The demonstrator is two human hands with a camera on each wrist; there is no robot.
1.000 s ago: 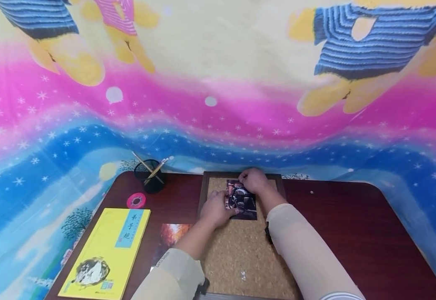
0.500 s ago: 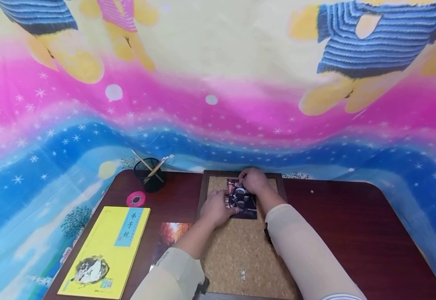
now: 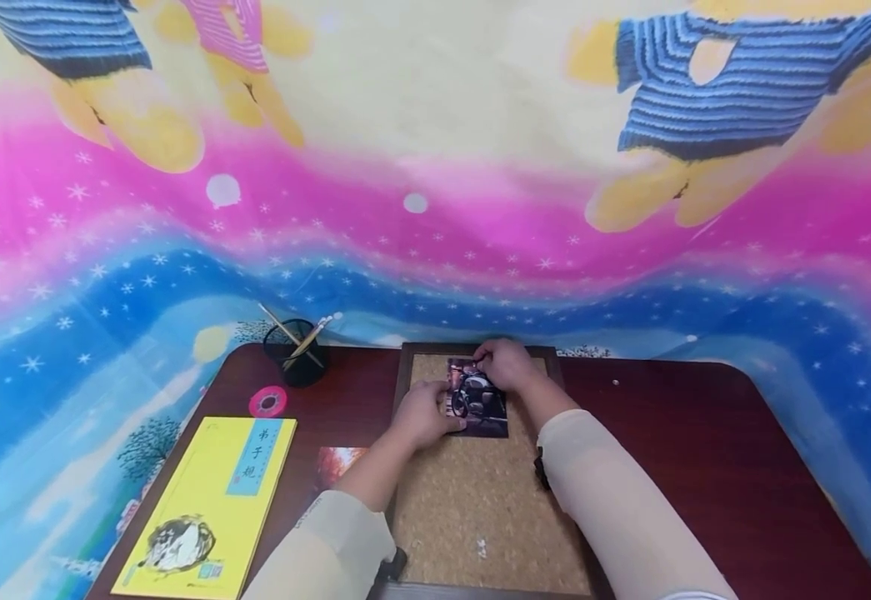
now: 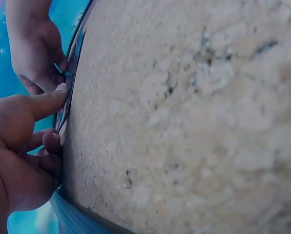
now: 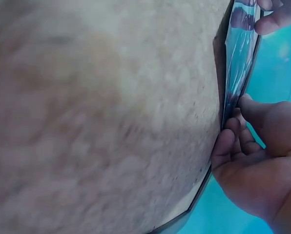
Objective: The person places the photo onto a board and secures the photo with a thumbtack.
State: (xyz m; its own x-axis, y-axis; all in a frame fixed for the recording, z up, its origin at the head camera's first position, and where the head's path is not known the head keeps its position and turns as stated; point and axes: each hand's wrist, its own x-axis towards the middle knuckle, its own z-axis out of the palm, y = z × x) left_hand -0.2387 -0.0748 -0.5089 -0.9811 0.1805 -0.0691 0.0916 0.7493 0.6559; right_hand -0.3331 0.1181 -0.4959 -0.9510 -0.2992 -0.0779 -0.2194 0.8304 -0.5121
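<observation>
A dark glossy photo (image 3: 483, 408) lies on the upper part of a brown-framed cork board (image 3: 495, 492). My left hand (image 3: 422, 414) rests along the photo's left side, thumb extended and pressing near its lower left edge. In the left wrist view that hand's thumb reaches onto the photo, with the other fingers at the board. My right hand (image 3: 510, 365) is at the photo's top edge, fingers curled and pinching there. The right wrist view has its thumb and fingertips (image 5: 233, 124) close together at the photo's edge; I cannot tell whether they hold a small item as well.
A small cluster of white bits (image 3: 482, 547) lies low on the board. Left of it are an autumn-tree photo (image 3: 336, 462), a yellow book (image 3: 206, 508), a pink tape roll (image 3: 267, 402) and a black mesh pen cup (image 3: 296, 354). A tiny pale bit (image 3: 615, 382) lies on the table's right.
My left hand has drawn slightly left, its thumb covering less of the photo, and its forearm now hides more of the autumn-tree photo. My right hand stays at the top edge.
</observation>
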